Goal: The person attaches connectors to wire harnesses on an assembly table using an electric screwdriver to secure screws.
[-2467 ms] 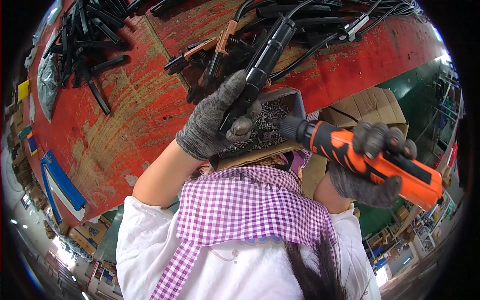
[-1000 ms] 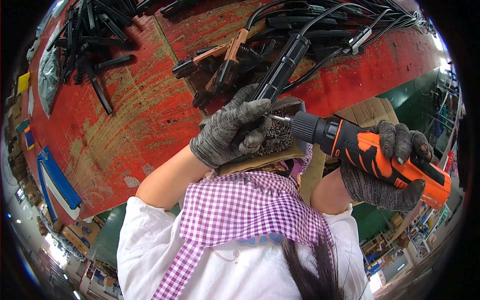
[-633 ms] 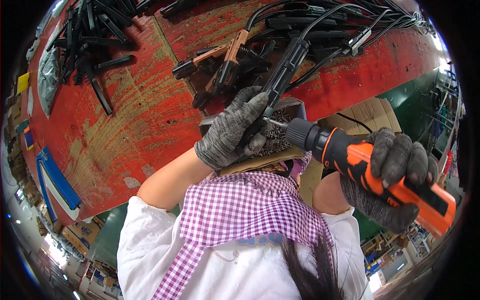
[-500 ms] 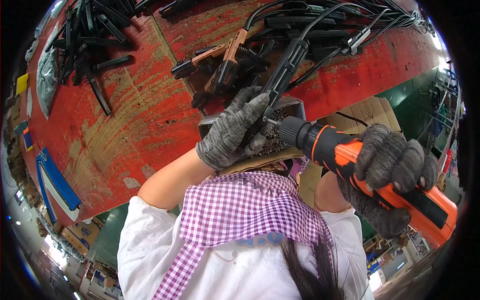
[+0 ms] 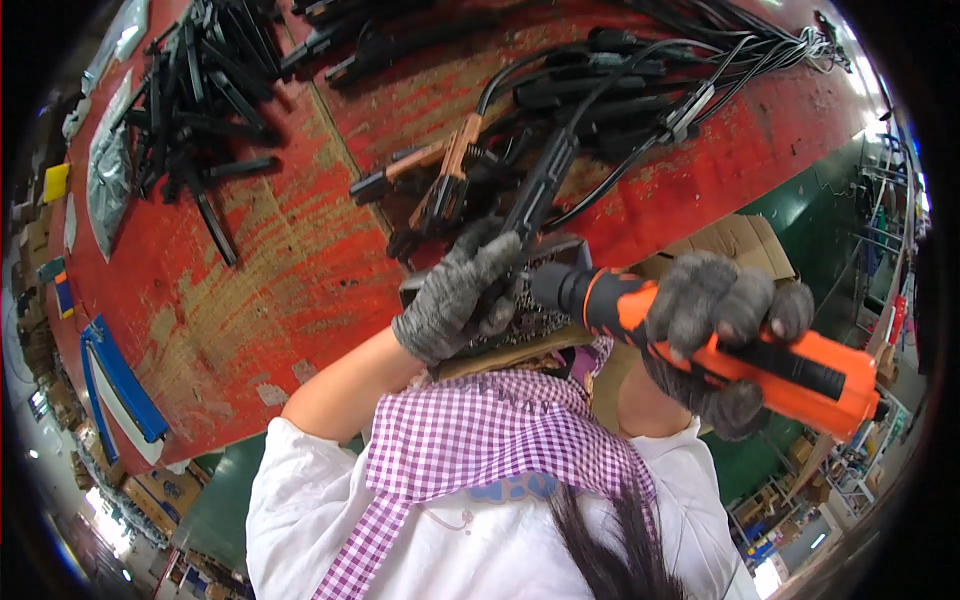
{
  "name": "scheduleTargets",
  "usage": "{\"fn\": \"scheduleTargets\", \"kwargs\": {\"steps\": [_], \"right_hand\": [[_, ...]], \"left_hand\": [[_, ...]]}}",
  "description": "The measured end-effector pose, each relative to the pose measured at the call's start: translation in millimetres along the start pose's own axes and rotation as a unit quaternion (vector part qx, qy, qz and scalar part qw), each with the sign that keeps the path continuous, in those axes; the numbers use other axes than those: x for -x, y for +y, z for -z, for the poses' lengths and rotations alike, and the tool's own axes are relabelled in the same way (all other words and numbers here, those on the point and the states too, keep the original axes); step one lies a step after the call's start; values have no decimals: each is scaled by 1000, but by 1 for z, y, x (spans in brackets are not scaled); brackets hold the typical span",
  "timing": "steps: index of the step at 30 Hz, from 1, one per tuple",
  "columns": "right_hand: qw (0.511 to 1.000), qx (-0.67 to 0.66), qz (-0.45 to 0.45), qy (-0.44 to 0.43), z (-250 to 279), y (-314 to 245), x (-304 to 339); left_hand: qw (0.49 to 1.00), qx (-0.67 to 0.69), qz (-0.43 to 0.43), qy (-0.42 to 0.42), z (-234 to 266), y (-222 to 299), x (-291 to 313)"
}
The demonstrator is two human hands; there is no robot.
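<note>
In my gloved left hand (image 5: 455, 303) is a black plastic handle (image 5: 543, 182), tilted, with a black cable running from its upper end. My gloved right hand (image 5: 722, 335) is wrapped round an orange and black cordless screwdriver (image 5: 615, 302). The screwdriver's nose points left at the handle's lower end, beside my left fingers; whether the bit touches a screw there is hidden. Directly beneath lies an open box of small screws (image 5: 545, 322), partly covered by my left hand and the tool. Just beyond my left hand are copper-coloured clamp jaws (image 5: 457, 165) with black parts.
The worn red table (image 5: 290, 290) spreads ahead and left. Black plastic pieces (image 5: 205, 100) are heaped at the far left, near a clear plastic bag (image 5: 108, 185). Black cables (image 5: 790, 50) gather at the far right. A cardboard box (image 5: 735, 245) stands right of the table edge.
The screwdriver and my right hand have moved left and slightly up in the picture. The handle in my left hand sits a little lower and further left. Both grips stay closed.
</note>
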State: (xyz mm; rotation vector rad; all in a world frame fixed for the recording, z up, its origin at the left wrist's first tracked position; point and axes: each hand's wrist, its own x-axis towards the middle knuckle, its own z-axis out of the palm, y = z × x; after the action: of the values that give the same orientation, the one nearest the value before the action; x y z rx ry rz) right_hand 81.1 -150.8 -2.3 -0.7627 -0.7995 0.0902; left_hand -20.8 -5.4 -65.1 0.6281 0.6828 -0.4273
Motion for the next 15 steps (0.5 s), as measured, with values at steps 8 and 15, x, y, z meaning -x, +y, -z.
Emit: {"fn": "scheduleTargets", "kwargs": {"steps": [8, 15], "right_hand": [[984, -114, -3, 136, 44, -63, -3], [974, -47, -67, 209, 62, -57, 38]], "left_hand": [[885, -405, -232, -11, -4, 64, 11], [388, -741, -464, 292, 61, 225, -74]]}}
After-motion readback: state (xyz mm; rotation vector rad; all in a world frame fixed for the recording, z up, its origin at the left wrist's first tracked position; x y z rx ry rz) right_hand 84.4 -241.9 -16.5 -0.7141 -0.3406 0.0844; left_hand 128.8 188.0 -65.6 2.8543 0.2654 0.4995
